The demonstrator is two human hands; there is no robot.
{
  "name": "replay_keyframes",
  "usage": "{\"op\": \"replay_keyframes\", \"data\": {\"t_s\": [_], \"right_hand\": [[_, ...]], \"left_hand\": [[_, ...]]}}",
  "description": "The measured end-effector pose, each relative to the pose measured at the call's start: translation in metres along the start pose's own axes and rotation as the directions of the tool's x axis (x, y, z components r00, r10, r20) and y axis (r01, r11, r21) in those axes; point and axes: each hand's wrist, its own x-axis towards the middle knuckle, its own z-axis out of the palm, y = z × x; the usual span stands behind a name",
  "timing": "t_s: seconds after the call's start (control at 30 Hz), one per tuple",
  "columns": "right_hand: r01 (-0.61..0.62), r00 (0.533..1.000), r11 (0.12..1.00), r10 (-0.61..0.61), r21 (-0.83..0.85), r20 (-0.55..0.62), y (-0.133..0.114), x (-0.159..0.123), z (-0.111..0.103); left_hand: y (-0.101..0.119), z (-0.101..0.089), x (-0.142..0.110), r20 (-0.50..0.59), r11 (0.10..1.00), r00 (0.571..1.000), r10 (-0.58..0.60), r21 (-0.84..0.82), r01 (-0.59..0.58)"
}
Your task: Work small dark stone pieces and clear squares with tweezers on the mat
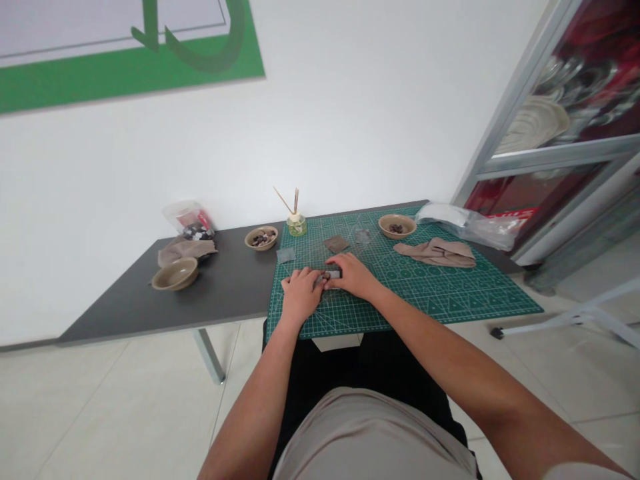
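My left hand (302, 293) rests low over the green cutting mat, fingers bent at the left end of a narrow grey strip (335, 274) that looks like sandpaper. Opposite it, my right hand (353, 275) curls thumb and forefinger around a small brown stone (326, 275) on the strip. The fingers partly cover both items, so the exact contact is hard to see. Just beyond the hands lie a brown square sheet (337, 244), a pale grey square sheet (286, 255) and a clear-looking small packet or sheet (363, 237).
The cutting mat (420, 287) covers the dark table's (225, 303) right part. Small stones fill a bowl (253, 247); another bowl (407, 230) holds a few. A tilted bowl (175, 275), reed diffuser (297, 225), beige cloth (440, 253) and plastic bag (475, 225) stand around.
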Motion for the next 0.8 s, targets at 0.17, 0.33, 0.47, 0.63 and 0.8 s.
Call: {"op": "replay_keyframes", "data": {"t_s": [0.17,0.33,0.47,0.63,0.8], "right_hand": [[-0.008,0.998,0.996,0.014,-0.090,0.063,0.007,-0.001,0.004],[-0.013,0.998,0.997,0.018,-0.080,0.054,0.001,0.000,0.002],[-0.104,0.993,0.995,0.104,-0.001,0.052,-0.008,0.000,-0.005],[-0.210,0.975,0.946,0.223,0.247,-0.025,-0.015,0.003,-0.025],[-0.130,0.988,0.977,0.143,0.172,-0.066,-0.011,0.004,-0.035]], "left_hand": [[0.000,-0.001,0.001,0.035,1.000,0.999,0.001,0.016,-0.002],[-0.004,-0.001,0.000,-0.043,0.999,0.999,-0.009,-0.051,0.006],[-0.013,0.002,0.000,-0.117,0.961,0.990,-0.080,-0.274,0.046],[-0.025,0.004,0.002,-0.173,0.749,0.958,-0.229,-0.660,0.060],[-0.026,0.001,0.004,-0.114,0.676,0.969,-0.218,-0.734,0.065]]}}
